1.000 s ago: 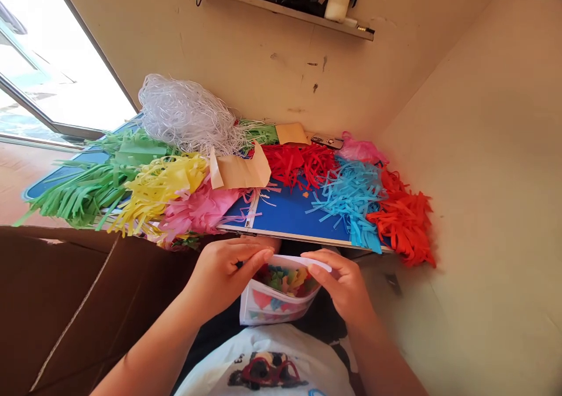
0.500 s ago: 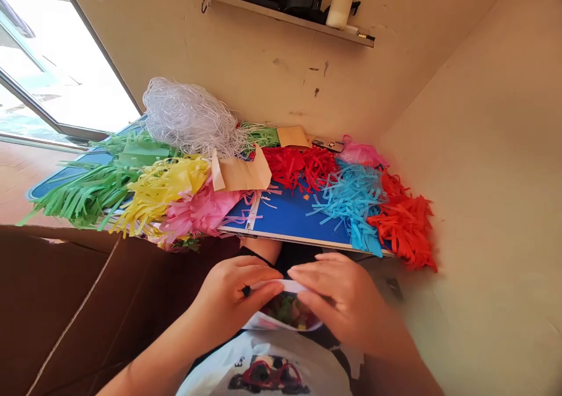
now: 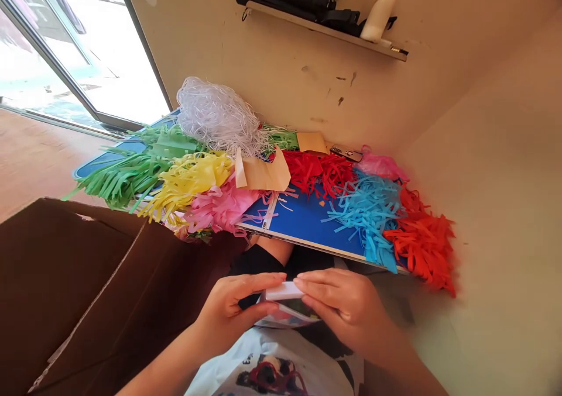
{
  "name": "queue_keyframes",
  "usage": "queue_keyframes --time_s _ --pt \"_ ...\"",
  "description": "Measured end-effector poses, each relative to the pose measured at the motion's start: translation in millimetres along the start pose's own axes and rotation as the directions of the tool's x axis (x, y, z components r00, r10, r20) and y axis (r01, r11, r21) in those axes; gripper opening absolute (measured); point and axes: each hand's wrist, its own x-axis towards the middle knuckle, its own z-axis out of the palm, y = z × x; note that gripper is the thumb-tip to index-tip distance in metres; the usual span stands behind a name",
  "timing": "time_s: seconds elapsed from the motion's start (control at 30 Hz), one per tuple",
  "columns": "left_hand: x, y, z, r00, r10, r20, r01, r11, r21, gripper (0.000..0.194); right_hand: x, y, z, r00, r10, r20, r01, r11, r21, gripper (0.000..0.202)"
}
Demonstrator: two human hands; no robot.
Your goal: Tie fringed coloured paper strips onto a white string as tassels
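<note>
Over my lap I hold a small white box (image 3: 284, 291) in both hands. Its white top edge lies uppermost, and dark and coloured patches show on the side towards me. My left hand (image 3: 237, 303) grips the left end, thumb below and fingers along the top. At the other end, the fingers of my right hand (image 3: 340, 298) press on the top edge, with the thumb lower down. Part of the box is hidden behind my fingers.
A blue table (image 3: 307, 216) ahead bears shredded paper: green (image 3: 127, 179), yellow (image 3: 188, 179), pink (image 3: 219, 204), red (image 3: 309, 169), light blue (image 3: 371, 209) and orange-red (image 3: 424, 241). White cords (image 3: 217, 115) lie behind. A cardboard box (image 3: 57, 279) stands left. A shelf (image 3: 325, 28) hangs above.
The white top of the box now covers the opening where green and other coloured contents showed. My hands have shifted slightly, and the view has turned a little left.
</note>
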Motion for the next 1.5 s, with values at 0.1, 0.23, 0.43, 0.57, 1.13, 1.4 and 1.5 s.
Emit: queue_keyframes --time_s 0.1,0.23,0.43,0.57,1.13,1.4,1.5 --pt "3 0 -1.4 0.999 0.046 -0.006 -0.046 0.999 0.004 0.03 1 -3 2 1.0 -0.008 0.002 0.008 0.999 -0.038 0.026" --pt "2 -3 -0.8 0.996 0.078 -0.029 -0.081 0.994 -0.079 0.016 1 -5 -2 0.999 -0.029 0.036 0.032 0.996 -0.089 0.029" --pt "8 5 -1.0 0.992 0.129 -0.009 -0.126 0.982 0.138 0.014 2 0 -12 0.993 0.067 0.098 -0.077 0.992 0.103 0.022" --pt "23 20 7.6 0.953 0.272 0.132 -0.299 0.792 0.531 0.023 1 -1 -8 0.996 0.087 0.022 -0.089 0.986 0.141 0.018" --pt "58 48 53.6 0.778 -0.156 0.608 -0.52 0.382 0.764 0.057 -47 29 9 0.863 0.478 -0.163 -0.278 0.718 0.638 0.044" --pt "65 40 48.6 0.829 0.15 0.539 -0.542 0.451 0.709 0.037 -62 31 33 0.821 0.475 -0.318 -0.296 0.829 0.474 0.03" --pt "72 47 51.2 0.82 0.234 0.523 -0.551 0.57 0.609 0.038 -62 32 34 0.836 0.433 -0.337 -0.264 0.856 0.444 0.034"
